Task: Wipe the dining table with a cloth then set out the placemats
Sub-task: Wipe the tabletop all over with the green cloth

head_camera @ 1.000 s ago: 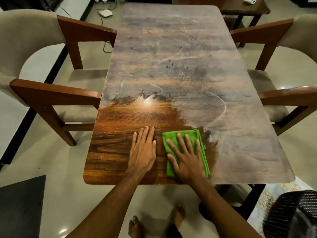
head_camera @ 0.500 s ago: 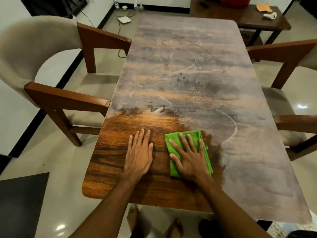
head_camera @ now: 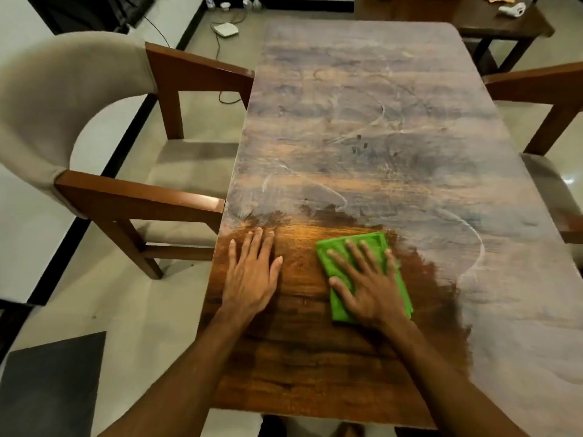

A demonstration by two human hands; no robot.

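Note:
A long wooden dining table [head_camera: 378,121] fills the view, dusty grey over most of its top and dark, glossy brown in the near left corner. A folded green cloth [head_camera: 359,247] lies flat on the wiped patch near its dusty border. My right hand [head_camera: 369,285] presses on the cloth with fingers spread and straight. My left hand [head_camera: 252,272] rests flat on the bare wiped wood to the left of the cloth, fingers straight. No placemats are in view.
A beige upholstered chair with wooden arms [head_camera: 132,200] stands at the table's left side, another chair [head_camera: 549,89] at the right. A dark side table [head_camera: 492,23] with small items sits beyond the far end. A white device and cables [head_camera: 225,29] lie on the floor.
Both hands and the cloth have slid farther up the table, away from the near edge. My view has moved closer and shifted left.

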